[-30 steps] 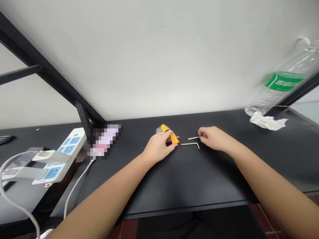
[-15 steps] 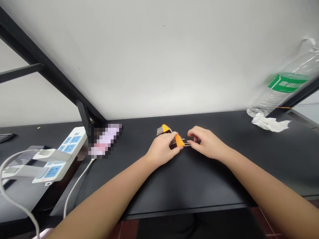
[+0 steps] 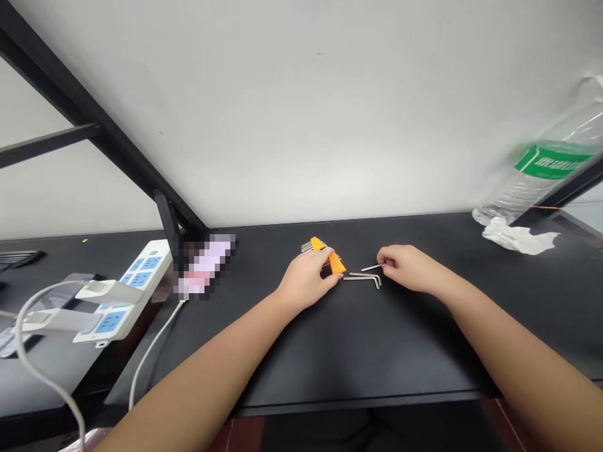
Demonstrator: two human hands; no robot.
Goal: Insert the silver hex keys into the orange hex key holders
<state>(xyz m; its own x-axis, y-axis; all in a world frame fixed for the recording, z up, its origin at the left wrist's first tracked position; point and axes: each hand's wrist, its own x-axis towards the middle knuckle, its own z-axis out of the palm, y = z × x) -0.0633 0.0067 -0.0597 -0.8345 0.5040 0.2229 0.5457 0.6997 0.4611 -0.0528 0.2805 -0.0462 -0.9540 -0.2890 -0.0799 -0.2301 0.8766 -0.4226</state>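
My left hand [image 3: 307, 276] is closed on an orange hex key holder [image 3: 337, 264] lying on the black table. Several thin metal keys stick out of the holder's far left end, and the fingers cover its middle. In my right hand [image 3: 400, 267] a thin hex key [image 3: 370, 268] is pinched, its tip pointing left and its other end hidden by the fingers. Two L-shaped hex keys [image 3: 360, 277] lie side by side on the table between the hands, bent ends to the right.
A white power strip [image 3: 136, 282] with plugs and a white cable stands at the left, beside a blurred-out pinkish object [image 3: 207, 263]. At the right are a plastic bottle [image 3: 551, 160] and crumpled tissue [image 3: 518, 237]. A wall rises behind the black table [image 3: 358, 351].
My right hand has moved right, away from the holder, with a hex key pinched in it. Two L-shaped keys now show on the table. The left hand stays on the holder.
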